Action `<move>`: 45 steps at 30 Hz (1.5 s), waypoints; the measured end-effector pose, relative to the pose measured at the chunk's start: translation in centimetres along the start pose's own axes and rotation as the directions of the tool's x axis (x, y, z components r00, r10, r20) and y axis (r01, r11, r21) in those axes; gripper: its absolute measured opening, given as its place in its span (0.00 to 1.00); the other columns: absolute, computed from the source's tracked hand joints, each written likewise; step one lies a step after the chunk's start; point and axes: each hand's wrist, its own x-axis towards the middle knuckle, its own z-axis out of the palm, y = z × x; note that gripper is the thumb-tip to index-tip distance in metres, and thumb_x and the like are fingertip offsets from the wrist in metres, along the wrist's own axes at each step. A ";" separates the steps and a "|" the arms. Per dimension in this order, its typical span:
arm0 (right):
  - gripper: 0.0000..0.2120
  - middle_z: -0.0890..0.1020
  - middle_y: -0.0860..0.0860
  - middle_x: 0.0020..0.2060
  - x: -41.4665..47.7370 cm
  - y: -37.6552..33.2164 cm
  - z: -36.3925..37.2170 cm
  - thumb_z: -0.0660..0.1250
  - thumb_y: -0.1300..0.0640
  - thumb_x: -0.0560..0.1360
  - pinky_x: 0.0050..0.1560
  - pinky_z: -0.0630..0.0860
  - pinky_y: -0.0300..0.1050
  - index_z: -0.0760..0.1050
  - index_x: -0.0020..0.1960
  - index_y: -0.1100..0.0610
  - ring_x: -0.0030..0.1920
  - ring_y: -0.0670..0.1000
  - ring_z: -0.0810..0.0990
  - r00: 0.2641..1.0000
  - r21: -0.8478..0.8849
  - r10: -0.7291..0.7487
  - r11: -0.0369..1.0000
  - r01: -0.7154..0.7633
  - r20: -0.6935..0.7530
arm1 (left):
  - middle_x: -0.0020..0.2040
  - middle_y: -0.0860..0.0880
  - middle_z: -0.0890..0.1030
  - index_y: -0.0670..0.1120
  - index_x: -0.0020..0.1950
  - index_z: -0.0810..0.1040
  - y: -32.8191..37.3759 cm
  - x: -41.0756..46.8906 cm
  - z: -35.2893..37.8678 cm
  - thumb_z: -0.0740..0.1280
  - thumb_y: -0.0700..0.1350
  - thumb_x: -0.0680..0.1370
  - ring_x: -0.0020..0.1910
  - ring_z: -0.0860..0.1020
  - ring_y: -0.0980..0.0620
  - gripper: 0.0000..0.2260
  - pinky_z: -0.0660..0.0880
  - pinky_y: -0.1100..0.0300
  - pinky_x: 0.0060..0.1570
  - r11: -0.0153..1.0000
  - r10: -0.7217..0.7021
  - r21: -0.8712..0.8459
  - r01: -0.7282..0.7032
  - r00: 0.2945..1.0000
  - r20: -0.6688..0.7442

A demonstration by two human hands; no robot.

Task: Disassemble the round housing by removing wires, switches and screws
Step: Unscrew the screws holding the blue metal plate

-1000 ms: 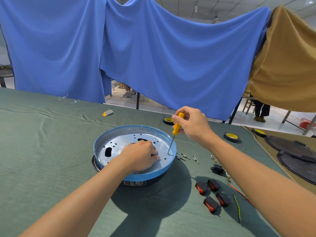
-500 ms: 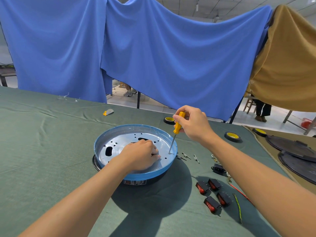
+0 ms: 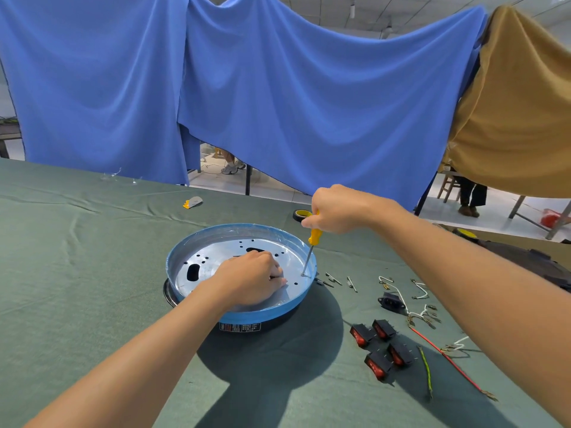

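R hand (image 3: pixel 336 208) is gripping yellow screwdriver (image 3: pixel 315 236) by the handle, fingers wrapped tight, shaft slanting down w/ tip touching silver floor of round housing (image 3: pixel 256 313) near its right inner wall. L hand (image 3: pixel 250 281) is resting on the housing floor, fingers curled under; can't tell if they're pinching anything. Housing is sitting mid table (image 3: pixel 77 273) on green cloth, open side up. Lying to its right: loose screws (image 3: pixel 332 279) just beside the rim, black socket (image 3: pixel 391 301), four red switches (image 3: pixel 360 335) clustered, red wire (image 3: pixel 448 361).
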 end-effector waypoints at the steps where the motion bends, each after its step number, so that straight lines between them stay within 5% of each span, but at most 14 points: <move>1: 0.20 0.68 0.51 0.28 0.1 -0.4 -0.4 0.64 0.47 0.77 0.29 0.61 0.43 0.66 0.32 0.56 0.30 0.52 0.65 0.999 -0.050 -0.012 0.999 0.014 0.049 | 0.44 0.56 0.77 0.52 0.35 0.73 0.0 0.1 0.0 0.59 0.52 0.82 0.49 0.74 0.50 0.16 0.68 0.56 0.43 1.000 -0.006 -0.002 0.006 1.000 0.007; 4: 0.18 0.69 0.52 0.28 0.4 -1.6 -1.1 0.65 0.48 0.77 0.29 0.61 0.42 0.72 0.35 0.59 0.31 0.53 0.65 0.985 -0.151 -0.073 0.984 0.097 0.154 | 0.41 0.54 0.76 0.52 0.29 0.69 0.1 0.5 -0.5 0.60 0.52 0.82 0.45 0.73 0.49 0.20 0.71 0.52 0.43 0.999 -0.033 0.011 0.032 0.998 0.057; 7: 0.15 0.77 0.59 0.37 0.8 -2.6 -1.5 0.66 0.50 0.78 0.30 0.63 0.42 0.80 0.48 0.62 0.37 0.54 0.69 0.960 -0.200 -0.171 0.956 0.216 0.220 | 0.46 0.51 0.80 0.52 0.30 0.70 0.4 0.8 -1.0 0.61 0.53 0.81 0.46 0.75 0.46 0.19 0.76 0.48 0.49 0.996 -0.079 0.050 0.074 0.992 0.098; 12: 0.05 0.79 0.43 0.37 1.3 -2.5 -2.1 0.67 0.51 0.76 0.33 0.68 0.39 0.82 0.48 0.49 0.39 0.44 0.74 0.937 -0.241 -0.262 0.917 0.317 0.232 | 0.50 0.51 0.82 0.48 0.40 0.78 0.7 1.0 -0.9 0.61 0.54 0.81 0.50 0.77 0.45 0.15 0.76 0.46 0.53 0.993 -0.111 0.050 0.105 0.986 0.128; 20: 0.07 0.84 0.49 0.45 0.9 -1.1 -2.7 0.72 0.57 0.73 0.48 0.78 0.48 0.83 0.49 0.48 0.47 0.51 0.81 0.906 -0.057 -0.293 0.944 0.325 0.307 | 0.52 0.52 0.82 0.46 0.51 0.82 0.5 1.2 -0.6 0.60 0.54 0.81 0.47 0.78 0.48 0.16 0.76 0.50 0.48 0.992 -0.127 0.027 0.125 0.984 0.127; 23: 0.11 0.82 0.51 0.43 1.3 -1.2 -2.1 0.69 0.46 0.74 0.37 0.76 0.46 0.78 0.52 0.51 0.38 0.52 0.78 0.908 -0.034 -0.222 0.968 0.250 0.356 | 0.54 0.53 0.82 0.47 0.54 0.82 0.6 1.3 -0.7 0.60 0.54 0.81 0.48 0.78 0.48 0.15 0.76 0.51 0.49 0.992 -0.127 0.029 0.124 0.983 0.130; 26: 0.26 0.75 0.49 0.28 1.7 -1.3 -1.5 0.59 0.36 0.77 0.29 0.68 0.40 0.76 0.38 0.57 0.27 0.51 0.70 0.950 -0.078 -0.082 0.991 0.111 0.302 | 0.56 0.53 0.82 0.49 0.57 0.83 0.6 1.3 -0.7 0.61 0.54 0.81 0.50 0.78 0.48 0.15 0.77 0.47 0.54 0.992 -0.129 0.020 0.128 0.982 0.137; 30: 0.17 0.73 0.50 0.27 1.7 -1.1 -0.5 0.64 0.48 0.77 0.29 0.64 0.41 0.78 0.33 0.57 0.30 0.51 0.68 0.984 -0.108 -0.076 0.990 0.094 0.164 | 0.59 0.54 0.82 0.49 0.61 0.82 0.8 1.5 -0.9 0.61 0.54 0.81 0.51 0.78 0.48 0.16 0.77 0.49 0.54 0.990 -0.137 0.036 0.133 0.979 0.149; 38: 0.02 0.81 0.47 0.29 0.6 -0.4 -1.6 0.72 0.52 0.73 0.31 0.70 0.37 0.82 0.42 0.49 0.28 0.40 0.76 0.958 -0.103 -0.240 0.961 0.258 0.158 | 0.55 0.53 0.82 0.48 0.55 0.83 0.7 1.3 -0.7 0.60 0.54 0.81 0.50 0.77 0.46 0.15 0.77 0.49 0.51 0.990 -0.135 0.043 0.131 0.983 0.127; 42: 0.06 0.81 0.43 0.38 0.7 -0.3 -1.4 0.73 0.58 0.71 0.39 0.75 0.41 0.82 0.45 0.48 0.41 0.45 0.78 0.942 -0.031 -0.286 0.955 0.295 0.175 | 0.56 0.53 0.82 0.49 0.56 0.83 0.8 1.3 -0.8 0.60 0.54 0.81 0.50 0.78 0.47 0.15 0.77 0.49 0.51 0.991 -0.136 0.036 0.132 0.983 0.126; 45: 0.11 0.78 0.46 0.41 1.0 -0.4 -0.8 0.69 0.45 0.74 0.36 0.69 0.43 0.78 0.46 0.53 0.42 0.49 0.74 0.955 -0.074 -0.226 0.967 0.244 0.192 | 0.56 0.54 0.82 0.49 0.56 0.83 0.9 1.3 -0.8 0.60 0.54 0.81 0.49 0.78 0.47 0.15 0.77 0.48 0.51 0.989 -0.144 0.051 0.139 0.981 0.128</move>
